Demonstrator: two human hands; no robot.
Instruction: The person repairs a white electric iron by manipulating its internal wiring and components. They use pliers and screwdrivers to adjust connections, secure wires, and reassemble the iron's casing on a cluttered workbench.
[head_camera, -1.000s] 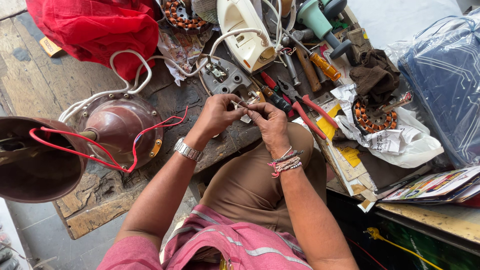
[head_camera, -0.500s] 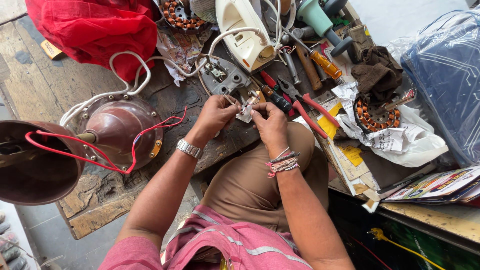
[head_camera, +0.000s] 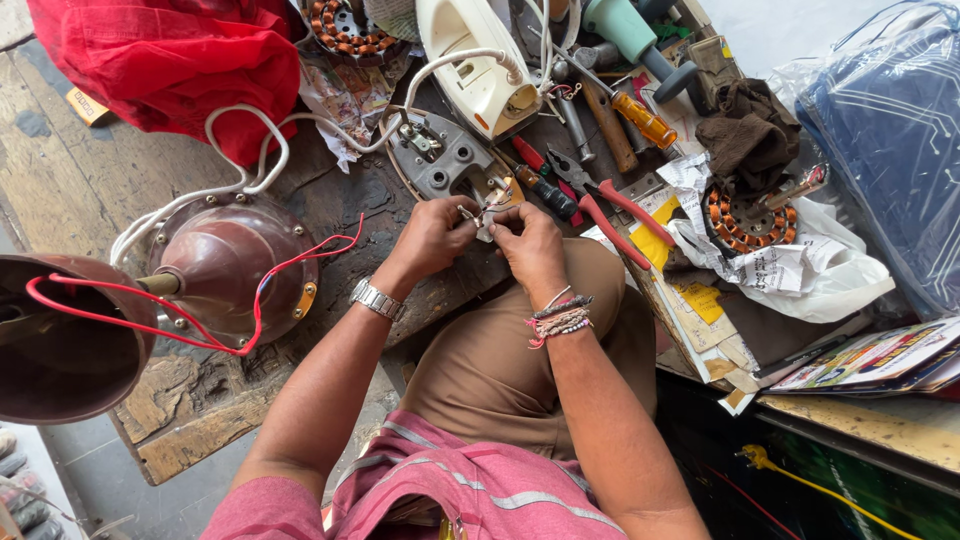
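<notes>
My left hand (head_camera: 432, 235) and my right hand (head_camera: 527, 240) meet over the bench edge, fingertips pinched together on a small whitish part with thin wires (head_camera: 484, 218). Just beyond the fingers lies a grey metal iron soleplate (head_camera: 440, 160) with terminals showing. A white iron body (head_camera: 482, 62) rests behind it, its white cord (head_camera: 250, 150) looping left. A metal watch sits on my left wrist and bead bracelets on my right.
A brown ceiling-fan housing (head_camera: 225, 265) with red wire (head_camera: 150, 300) lies at left. Red-handled pliers (head_camera: 620, 215), screwdrivers (head_camera: 625, 105), a copper-wound stator (head_camera: 745, 215) on paper, a red cloth (head_camera: 170, 55) and a blue plastic bag (head_camera: 890, 130) crowd the wooden bench.
Both hands stay pinched on the small part; they have shifted slightly with the fingers working it. Nothing else has moved.
</notes>
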